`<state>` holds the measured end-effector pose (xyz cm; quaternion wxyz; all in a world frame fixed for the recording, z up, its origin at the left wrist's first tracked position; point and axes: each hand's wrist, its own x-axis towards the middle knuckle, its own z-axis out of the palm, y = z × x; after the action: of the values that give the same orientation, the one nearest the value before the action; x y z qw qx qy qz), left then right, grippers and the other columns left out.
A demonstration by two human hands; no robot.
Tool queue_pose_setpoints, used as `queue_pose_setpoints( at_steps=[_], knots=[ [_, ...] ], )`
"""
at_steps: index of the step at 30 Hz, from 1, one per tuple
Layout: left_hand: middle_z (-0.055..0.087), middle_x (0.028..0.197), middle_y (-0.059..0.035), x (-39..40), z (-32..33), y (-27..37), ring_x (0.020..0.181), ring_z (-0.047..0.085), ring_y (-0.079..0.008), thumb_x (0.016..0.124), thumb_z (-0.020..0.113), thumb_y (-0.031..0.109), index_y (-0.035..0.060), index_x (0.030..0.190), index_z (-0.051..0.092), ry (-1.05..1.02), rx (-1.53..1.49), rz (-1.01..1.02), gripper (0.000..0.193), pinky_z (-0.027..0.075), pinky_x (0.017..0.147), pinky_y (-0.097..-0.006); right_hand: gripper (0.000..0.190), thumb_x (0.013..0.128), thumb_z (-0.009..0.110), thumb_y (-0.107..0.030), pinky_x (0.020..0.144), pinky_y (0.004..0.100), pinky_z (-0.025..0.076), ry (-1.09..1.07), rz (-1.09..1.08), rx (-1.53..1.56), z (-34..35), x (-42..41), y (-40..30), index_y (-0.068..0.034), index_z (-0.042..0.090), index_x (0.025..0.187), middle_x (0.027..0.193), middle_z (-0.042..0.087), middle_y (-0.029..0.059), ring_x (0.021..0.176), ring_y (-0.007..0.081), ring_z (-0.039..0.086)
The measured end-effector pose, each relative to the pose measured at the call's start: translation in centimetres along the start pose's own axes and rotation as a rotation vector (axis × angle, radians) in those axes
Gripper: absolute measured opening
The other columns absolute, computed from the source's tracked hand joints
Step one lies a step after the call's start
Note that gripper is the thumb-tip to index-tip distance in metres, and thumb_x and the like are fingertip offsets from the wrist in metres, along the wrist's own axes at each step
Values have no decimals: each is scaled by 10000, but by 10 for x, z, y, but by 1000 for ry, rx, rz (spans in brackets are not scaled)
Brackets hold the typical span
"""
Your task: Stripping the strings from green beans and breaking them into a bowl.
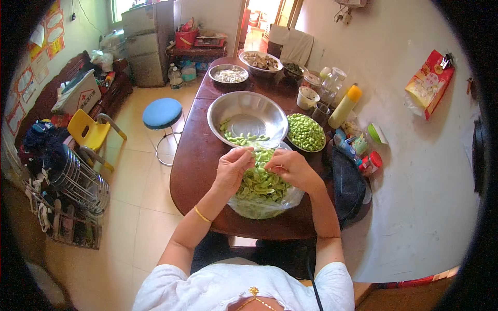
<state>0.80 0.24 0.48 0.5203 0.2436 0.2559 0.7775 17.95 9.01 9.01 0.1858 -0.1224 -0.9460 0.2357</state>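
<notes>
My left hand (pixel 236 165) has thumb and fingers pinched on a small green soybean pod, just above a clear plastic bag (pixel 255 208) filled with empty green pods (pixel 264 184). To its right my right hand (pixel 287 168) is curled, its fingertips close together over the same bag; whether something small is between them cannot be told. Beyond the hands, a wide stainless steel basin (pixel 249 105) holds several whole green pods (pixel 247 139) along its near side. A plate heaped with shelled green soybeans (pixel 306 132) stands right of the basin.
On the dark wooden table (pixel 190 155) stand bowls of sliced food (pixel 261 61) and pale shreds (pixel 229 75), a white tub (pixel 307 98), glass jars (pixel 332 83) and a yellow-capped bottle (pixel 345 107). A black bag (pixel 349 188) lies at the right edge. A blue stool (pixel 162 113) stands left.
</notes>
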Motion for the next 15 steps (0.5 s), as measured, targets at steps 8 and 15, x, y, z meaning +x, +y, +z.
queue_pose_setpoints(
  at_steps=[8, 15],
  knots=[
    [664, 889, -59, -4, 1, -4, 733, 630, -129, 816, 678, 37, 9, 909, 659, -8, 101, -6, 98, 521, 675, -236, 144, 711, 638, -33, 632, 383, 486, 471, -199, -228, 17, 10, -39, -46, 614, 852, 795, 585, 119, 763, 310, 601],
    [660, 861, -60, -5, -3, -1, 741, 605, -123, 819, 678, 52, 1, 882, 665, -90, 92, 43, 82, 496, 678, -253, 156, 736, 599, -18, 643, 389, 490, 411, -204, -150, 27, 13, -26, -36, 619, 889, 789, 589, 123, 761, 311, 601]
  ],
)
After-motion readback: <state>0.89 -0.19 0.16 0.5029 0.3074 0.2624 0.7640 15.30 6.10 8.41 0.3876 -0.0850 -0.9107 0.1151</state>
